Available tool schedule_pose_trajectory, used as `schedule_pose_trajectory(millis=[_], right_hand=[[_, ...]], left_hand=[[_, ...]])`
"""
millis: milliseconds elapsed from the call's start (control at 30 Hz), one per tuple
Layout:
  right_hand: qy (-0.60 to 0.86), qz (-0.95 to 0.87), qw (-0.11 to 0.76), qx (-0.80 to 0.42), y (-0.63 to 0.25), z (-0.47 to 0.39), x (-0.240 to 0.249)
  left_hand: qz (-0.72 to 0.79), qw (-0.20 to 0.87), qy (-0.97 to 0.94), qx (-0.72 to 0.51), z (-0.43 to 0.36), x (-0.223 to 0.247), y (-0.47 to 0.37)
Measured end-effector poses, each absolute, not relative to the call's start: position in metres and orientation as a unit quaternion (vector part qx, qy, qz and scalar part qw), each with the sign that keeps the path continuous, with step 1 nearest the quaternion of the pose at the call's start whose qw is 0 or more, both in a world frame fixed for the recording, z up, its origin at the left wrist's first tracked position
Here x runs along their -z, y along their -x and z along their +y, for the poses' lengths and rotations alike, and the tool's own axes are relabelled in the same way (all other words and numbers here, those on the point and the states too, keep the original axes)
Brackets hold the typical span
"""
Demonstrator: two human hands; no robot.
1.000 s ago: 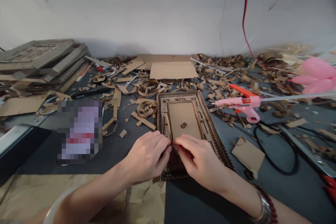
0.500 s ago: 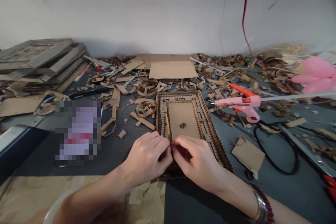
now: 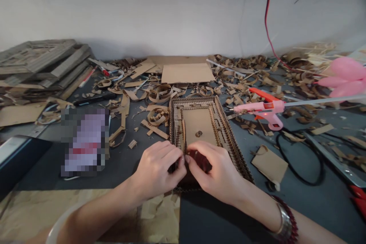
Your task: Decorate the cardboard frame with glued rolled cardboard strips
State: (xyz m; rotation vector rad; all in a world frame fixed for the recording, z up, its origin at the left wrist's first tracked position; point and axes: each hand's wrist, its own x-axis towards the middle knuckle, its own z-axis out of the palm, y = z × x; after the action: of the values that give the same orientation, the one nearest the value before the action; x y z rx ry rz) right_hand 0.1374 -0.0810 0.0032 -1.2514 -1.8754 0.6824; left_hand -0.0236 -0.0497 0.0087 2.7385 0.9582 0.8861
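My left hand (image 3: 161, 166) and my right hand (image 3: 214, 167) meet over the near left part of a rectangular cardboard frame (image 3: 228, 137) with layered, corrugated edges. Both hands have thumb and fingers pinched on a narrow cardboard strip (image 3: 183, 133), which rises from between the fingertips along the frame's inner left side. The strip's lower end is hidden by my fingers. Inside the frame, a small brown cardboard curl (image 3: 198, 134) lies on the flat cardboard base (image 3: 197, 120).
A pink glue gun (image 3: 260, 108) with a lit orange light lies to the right. Scissors (image 3: 337, 164) and a cardboard square (image 3: 269, 162) are nearer. Paper scraps (image 3: 160, 93) litter the back; a pixelated phone-like item (image 3: 87, 141) and stacked wooden-looking frames (image 3: 42, 65) are left.
The strip's upper end has shifted slightly right and stands out more from the frame's side. My hands stay pinched in nearly the same place, and the view has tilted slightly.
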Motion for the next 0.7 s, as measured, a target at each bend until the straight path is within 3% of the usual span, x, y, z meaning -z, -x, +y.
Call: schedule_pose_trajectory(millis=[267,700], right_hand=[[0.421,-0.791,0.373,-0.24,-0.144,-0.08,-0.005],[0.382,-0.831,0.354,-0.196,-0.149,-0.076,-0.007]], left_hand=[[0.306,0.146,-0.89,-0.306,-0.049,-0.011,0.025],[0.284,0.141,-0.902,-0.292,-0.047,-0.009,0.025]])
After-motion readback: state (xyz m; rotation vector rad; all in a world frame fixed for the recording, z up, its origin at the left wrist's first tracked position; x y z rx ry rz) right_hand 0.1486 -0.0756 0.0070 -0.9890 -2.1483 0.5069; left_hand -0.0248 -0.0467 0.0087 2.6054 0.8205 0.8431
